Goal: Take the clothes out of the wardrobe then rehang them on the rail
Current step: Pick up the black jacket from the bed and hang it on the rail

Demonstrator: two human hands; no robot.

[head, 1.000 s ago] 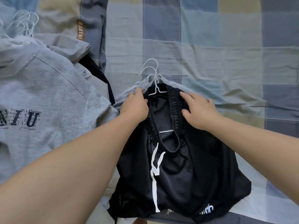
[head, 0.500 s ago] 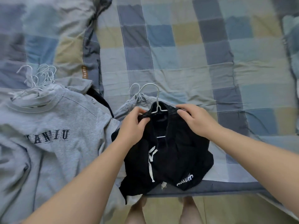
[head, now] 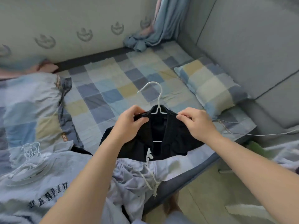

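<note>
Black shorts (head: 174,139) with a white drawstring hang on a white wire hanger (head: 156,101), lifted above the bed. My left hand (head: 129,123) pinches the left side of the elastic waistband and my right hand (head: 195,123) pinches the right side. The hanger's hook points up and to the left between my hands. Pale grey shorts (head: 134,178) with a drawstring lie on the bed under the black pair. A grey sweatshirt with dark lettering (head: 32,188) lies at the lower left with a bunch of white hangers (head: 30,151) at its collar.
The bed has a checked sheet (head: 113,88) and a checked pillow (head: 212,88) at the right. A rumpled checked duvet (head: 29,107) lies at the left. A grey padded headboard (head: 252,46) rises at the right, a patterned wall behind. Floor shows at the lower right.
Both hands have lifted the black shorts on their hanger up off the pale grey shorts. My view has risen and swung right, showing the wall, pillow and headboard.
</note>
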